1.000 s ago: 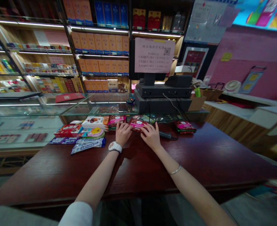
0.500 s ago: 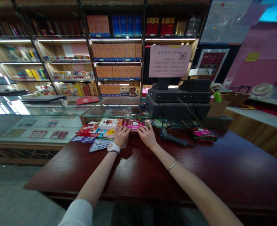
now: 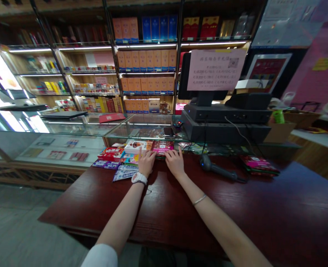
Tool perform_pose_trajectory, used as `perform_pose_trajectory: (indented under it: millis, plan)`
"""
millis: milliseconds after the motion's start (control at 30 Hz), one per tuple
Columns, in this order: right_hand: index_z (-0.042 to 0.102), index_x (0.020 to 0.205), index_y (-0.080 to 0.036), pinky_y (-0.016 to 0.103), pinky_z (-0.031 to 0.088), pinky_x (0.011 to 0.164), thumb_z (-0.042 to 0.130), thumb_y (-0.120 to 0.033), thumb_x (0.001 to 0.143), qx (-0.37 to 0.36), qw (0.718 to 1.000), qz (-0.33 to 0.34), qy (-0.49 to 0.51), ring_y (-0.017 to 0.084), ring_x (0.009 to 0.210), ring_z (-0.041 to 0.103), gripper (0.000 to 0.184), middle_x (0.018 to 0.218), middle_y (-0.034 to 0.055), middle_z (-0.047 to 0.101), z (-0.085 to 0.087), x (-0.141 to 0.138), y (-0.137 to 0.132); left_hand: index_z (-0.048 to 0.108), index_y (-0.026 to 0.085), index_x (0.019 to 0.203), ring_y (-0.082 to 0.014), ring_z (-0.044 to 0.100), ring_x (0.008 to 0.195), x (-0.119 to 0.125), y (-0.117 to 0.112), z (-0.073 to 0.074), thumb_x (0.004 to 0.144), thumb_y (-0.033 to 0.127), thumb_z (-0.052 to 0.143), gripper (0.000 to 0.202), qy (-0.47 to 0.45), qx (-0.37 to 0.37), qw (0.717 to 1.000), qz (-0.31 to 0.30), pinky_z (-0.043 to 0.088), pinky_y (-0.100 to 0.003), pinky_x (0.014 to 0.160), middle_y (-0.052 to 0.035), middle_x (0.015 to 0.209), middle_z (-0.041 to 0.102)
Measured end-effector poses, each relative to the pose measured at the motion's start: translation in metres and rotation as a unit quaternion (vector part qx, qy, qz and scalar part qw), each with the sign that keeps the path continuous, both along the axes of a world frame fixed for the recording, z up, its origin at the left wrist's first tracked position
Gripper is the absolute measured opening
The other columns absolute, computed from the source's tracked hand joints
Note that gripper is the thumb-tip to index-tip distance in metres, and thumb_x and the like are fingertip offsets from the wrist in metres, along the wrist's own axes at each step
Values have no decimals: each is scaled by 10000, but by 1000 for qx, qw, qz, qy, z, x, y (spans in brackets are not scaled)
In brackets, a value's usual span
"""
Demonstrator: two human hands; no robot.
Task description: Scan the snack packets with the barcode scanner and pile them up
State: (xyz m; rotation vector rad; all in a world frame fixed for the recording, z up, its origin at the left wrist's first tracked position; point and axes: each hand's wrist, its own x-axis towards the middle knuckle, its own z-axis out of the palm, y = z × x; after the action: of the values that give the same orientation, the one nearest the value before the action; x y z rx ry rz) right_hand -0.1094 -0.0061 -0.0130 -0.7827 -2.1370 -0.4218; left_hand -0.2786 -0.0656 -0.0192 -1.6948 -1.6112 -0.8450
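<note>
Resting beside the snack packets (image 3: 110, 152), your left hand (image 3: 146, 163) lies flat, grip open; the pink packet (image 3: 161, 147) sits just ahead of your open right hand (image 3: 175, 162), left of the barcode scanner (image 3: 216, 168) on the worktop (image 3: 236, 207). Lifting it needs a closed grip.

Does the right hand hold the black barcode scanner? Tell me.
No, the black barcode scanner lies on the dark red wooden counter, apart from the right hand.

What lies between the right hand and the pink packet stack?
A black handheld barcode scanner lies on the dark red counter between the right hand and the pink packet stack, in the head view.
</note>
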Motion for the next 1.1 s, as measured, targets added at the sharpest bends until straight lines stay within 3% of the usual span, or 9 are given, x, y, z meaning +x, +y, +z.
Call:
perform_pose_trajectory:
  millis: [133,233,433,567,867,1100]
  plan:
    - [673,1144,-229,565,209,1182,502,-163,918,-15,1000,-4,13,260,1084,548,291,1142,72,685,-3,-1,-10,692,270,1137,-248,634,1047,-2,-2,-1,927,226,520,275,-19,-4,1000,-15,235,-604,1188,-42,1064,746]
    - [649,1198,-220,575,212,1178,527,-157,884,-38,999,-14,10,285,1175,504,342,1226,109,635,-2,-3,-23,694,245,1115,-242,645,1025,-1,-2,-1,924,219,509,268,-26,7,1000,-13,226,-593,1197,-51,1013,755]
    - [691,998,-201,555,220,1187,528,-151,859,-35,999,-27,-2,277,1108,529,219,1139,114,646,-1,-3,-28,695,227,1006,-247,645,988,3,-2,2,907,229,537,187,-11,20,1000,11,255,-585,1188,-55,953,749]
    - [677,1063,-183,569,217,1184,525,-146,853,-47,998,-30,0,294,1152,511,262,1186,121,634,-3,0,-22,695,239,950,-252,628,1019,6,-4,4,926,258,526,172,-12,9,1000,9,270,-583,1179,-48,1029,738]
    - [636,1217,-172,572,237,1170,521,-142,827,-51,998,-30,3,307,1161,514,408,1211,138,625,-7,-3,-20,684,238,1141,-273,625,1057,11,-5,3,916,208,478,306,-37,-2,999,16,271,-591,1172,-70,1098,723]
    - [574,1315,-155,569,216,1175,506,-134,823,-64,998,-26,10,314,1243,480,497,1280,145,603,-9,-4,-20,581,206,1327,-309,569,1226,22,-7,-2,867,170,482,471,-62,-36,997,21,252,-619,1169,-82,1286,665]
